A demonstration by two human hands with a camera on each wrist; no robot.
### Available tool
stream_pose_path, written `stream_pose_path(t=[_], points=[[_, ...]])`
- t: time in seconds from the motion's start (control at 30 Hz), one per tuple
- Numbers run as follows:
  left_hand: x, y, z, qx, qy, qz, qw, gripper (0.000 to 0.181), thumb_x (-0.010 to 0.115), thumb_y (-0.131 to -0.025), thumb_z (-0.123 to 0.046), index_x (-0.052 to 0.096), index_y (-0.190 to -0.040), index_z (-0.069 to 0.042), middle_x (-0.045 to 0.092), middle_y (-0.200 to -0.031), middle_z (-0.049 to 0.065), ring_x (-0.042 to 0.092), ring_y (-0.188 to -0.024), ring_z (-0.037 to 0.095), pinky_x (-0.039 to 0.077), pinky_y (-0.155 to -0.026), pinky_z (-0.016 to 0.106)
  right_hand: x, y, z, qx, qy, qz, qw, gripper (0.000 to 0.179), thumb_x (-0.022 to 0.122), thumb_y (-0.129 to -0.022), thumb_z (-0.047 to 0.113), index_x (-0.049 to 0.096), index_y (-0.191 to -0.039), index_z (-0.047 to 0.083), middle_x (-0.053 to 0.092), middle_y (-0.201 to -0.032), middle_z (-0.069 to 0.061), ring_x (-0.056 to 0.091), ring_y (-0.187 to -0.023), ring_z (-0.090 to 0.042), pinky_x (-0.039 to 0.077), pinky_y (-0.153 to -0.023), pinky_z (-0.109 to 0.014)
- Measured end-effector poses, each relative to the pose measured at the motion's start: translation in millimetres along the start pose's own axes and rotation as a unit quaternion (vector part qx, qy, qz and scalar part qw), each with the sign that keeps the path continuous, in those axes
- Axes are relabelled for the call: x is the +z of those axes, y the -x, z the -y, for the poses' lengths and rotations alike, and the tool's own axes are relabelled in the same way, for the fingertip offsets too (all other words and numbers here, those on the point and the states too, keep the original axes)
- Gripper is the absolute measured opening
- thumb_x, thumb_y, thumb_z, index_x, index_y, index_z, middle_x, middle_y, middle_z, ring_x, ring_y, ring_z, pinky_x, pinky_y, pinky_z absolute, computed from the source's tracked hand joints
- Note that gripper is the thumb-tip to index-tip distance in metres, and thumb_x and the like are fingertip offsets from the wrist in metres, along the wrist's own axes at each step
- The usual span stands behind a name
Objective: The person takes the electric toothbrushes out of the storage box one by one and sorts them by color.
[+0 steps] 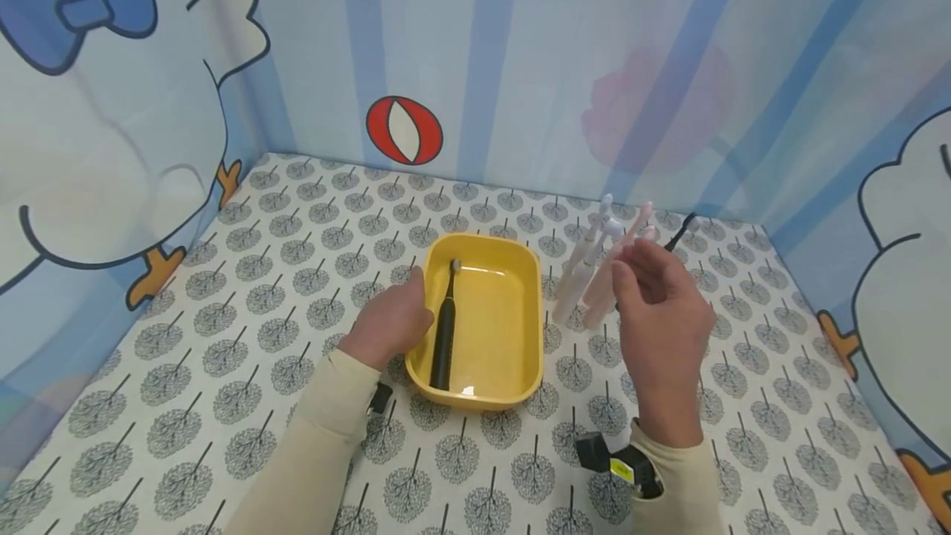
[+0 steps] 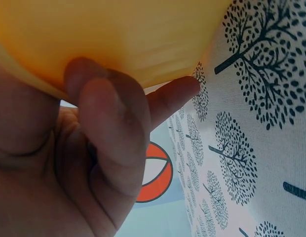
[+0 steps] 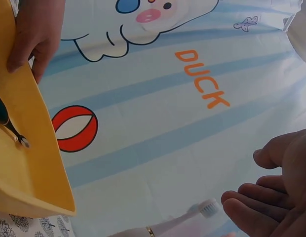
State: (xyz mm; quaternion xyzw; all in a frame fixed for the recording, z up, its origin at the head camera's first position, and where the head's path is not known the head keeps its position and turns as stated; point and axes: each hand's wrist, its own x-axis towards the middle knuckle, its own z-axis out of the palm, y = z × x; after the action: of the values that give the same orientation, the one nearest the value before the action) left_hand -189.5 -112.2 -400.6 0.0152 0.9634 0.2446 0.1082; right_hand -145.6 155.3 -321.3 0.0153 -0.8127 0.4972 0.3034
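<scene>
My left hand (image 1: 394,316) grips the left side of a yellow plastic basin (image 1: 496,329); in the left wrist view curled fingers (image 2: 116,128) press its outer wall. A black electric toothbrush (image 1: 444,337) lies lengthwise inside, along the basin's left side, head toward the back. To the right, my right hand (image 1: 664,329) hovers beside a group of upright toothbrushes, its thumb and fingers apart with nothing between them in the right wrist view. Among these are a white toothbrush (image 1: 572,279), a pink toothbrush (image 1: 605,275) and, partly behind the hand, a black toothbrush (image 1: 678,234).
A white cloth (image 1: 282,436) printed with grey trees covers the table. Behind it hangs a blue-striped curtain (image 1: 446,23) with duck drawings and a red ball picture. Each wrist wears a small black camera, the right camera (image 1: 594,451) being near the cloth.
</scene>
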Motion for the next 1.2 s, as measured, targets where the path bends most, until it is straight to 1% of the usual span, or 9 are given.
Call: stream_pose_path(t=[0.23, 0.53, 0.6, 0.63, 0.73, 0.77, 0.87, 1.03, 1.2], points=[[-0.7, 0.4, -0.9, -0.007, 0.000, 0.002, 1.0000, 0.072, 0.049, -0.096, -0.014, 0.008, -0.154, 0.003, 0.057, -0.078, 0.010, 0.055, -0.058, 0.021, 0.046, -0.052, 0.032, 19, 4.1, 0, -0.027, 0.005, 0.035, 0.9990, 0.030, 0.069, -0.091, 0.014, 0.066, -0.120, 0.005, 0.069, -0.108, -0.002, 0.067, -0.095, -0.012, 0.051, -0.080, -0.021], [-1.5, 1.2, -1.1, -0.009, -0.004, 0.002, 0.9999, 0.073, 0.049, -0.097, -0.015, 0.008, -0.153, 0.004, 0.056, -0.078, 0.010, 0.054, -0.058, 0.021, 0.045, -0.053, 0.032, 44, 7.1, 6, -0.023, 0.001, 0.089, 0.9958, 0.031, 0.071, -0.090, 0.016, 0.066, -0.118, 0.005, 0.069, -0.109, -0.005, 0.067, -0.094, -0.013, 0.053, -0.078, -0.023], [-0.8, 0.5, -1.4, -0.010, -0.002, 0.002, 0.9999, 0.072, 0.049, -0.097, -0.015, 0.008, -0.154, 0.003, 0.056, -0.079, 0.010, 0.054, -0.058, 0.021, 0.046, -0.053, 0.032, 50, 8.2, 8, -0.016, -0.018, 0.103, 0.9943, 0.029, 0.071, -0.089, 0.015, 0.067, -0.116, 0.003, 0.055, -0.134, -0.004, 0.067, -0.096, -0.013, 0.052, -0.079, -0.023], [-0.6, 0.4, -1.5, -0.010, -0.001, 0.002, 0.9999, 0.072, 0.048, -0.097, -0.014, 0.008, -0.154, 0.003, 0.056, -0.079, 0.011, 0.054, -0.058, 0.021, 0.046, -0.052, 0.032, 53, 8.9, 9, -0.013, -0.028, 0.111, 0.9933, 0.028, 0.071, -0.089, 0.014, 0.068, -0.114, 0.003, 0.041, -0.147, -0.005, 0.066, -0.098, -0.012, 0.052, -0.080, -0.023], [0.3, 0.7, -1.4, -0.014, 0.003, 0.004, 0.9999, 0.072, 0.048, -0.097, -0.014, 0.007, -0.154, 0.002, 0.057, -0.079, 0.010, 0.054, -0.058, 0.021, 0.046, -0.052, 0.032, 62, 10.0, 10, -0.008, -0.029, 0.133, 0.9906, 0.028, 0.070, -0.090, 0.016, 0.068, -0.115, 0.003, 0.038, -0.149, -0.007, 0.065, -0.099, -0.012, 0.052, -0.082, -0.024], [0.5, 1.0, -1.3, -0.016, 0.005, 0.005, 0.9998, 0.073, 0.048, -0.097, -0.014, 0.007, -0.154, 0.002, 0.057, -0.079, 0.010, 0.054, -0.058, 0.021, 0.046, -0.052, 0.032, 64, 10.7, 10, -0.008, -0.019, 0.141, 0.9899, 0.029, 0.069, -0.090, 0.017, 0.067, -0.116, 0.004, 0.039, -0.148, -0.006, 0.065, -0.099, -0.013, 0.052, -0.082, -0.025], [0.8, 1.6, -1.0, -0.017, 0.010, 0.006, 0.9998, 0.073, 0.049, -0.097, -0.015, 0.007, -0.154, 0.002, 0.056, -0.079, 0.010, 0.054, -0.057, 0.021, 0.046, -0.052, 0.032, 70, 10.7, 11, -0.013, 0.024, 0.152, 0.9881, 0.033, 0.068, -0.091, 0.022, 0.065, -0.120, 0.005, 0.067, -0.112, -0.005, 0.067, -0.096, -0.015, 0.054, -0.080, -0.029], [-0.3, 1.3, -1.1, -0.005, 0.004, 0.000, 1.0000, 0.072, 0.049, -0.096, -0.014, 0.008, -0.154, 0.003, 0.056, -0.076, 0.010, 0.054, -0.056, 0.021, 0.045, -0.051, 0.033, 82, 10.2, 10, 0.008, 0.057, 0.178, 0.9824, 0.037, 0.066, -0.092, 0.027, 0.064, -0.123, 0.006, 0.068, -0.112, -0.004, 0.068, -0.094, -0.014, 0.055, -0.077, -0.032], [-0.9, 1.5, -1.5, -0.006, 0.003, -0.001, 1.0000, 0.072, 0.049, -0.096, -0.014, 0.009, -0.153, 0.004, 0.056, -0.078, 0.010, 0.054, -0.058, 0.021, 0.045, -0.052, 0.032, 96, 10.9, 8, 0.038, 0.088, 0.222, 0.9703, 0.042, 0.062, -0.094, 0.031, 0.062, -0.128, 0.007, 0.067, -0.116, -0.004, 0.067, -0.097, -0.015, 0.054, -0.079, -0.034]])
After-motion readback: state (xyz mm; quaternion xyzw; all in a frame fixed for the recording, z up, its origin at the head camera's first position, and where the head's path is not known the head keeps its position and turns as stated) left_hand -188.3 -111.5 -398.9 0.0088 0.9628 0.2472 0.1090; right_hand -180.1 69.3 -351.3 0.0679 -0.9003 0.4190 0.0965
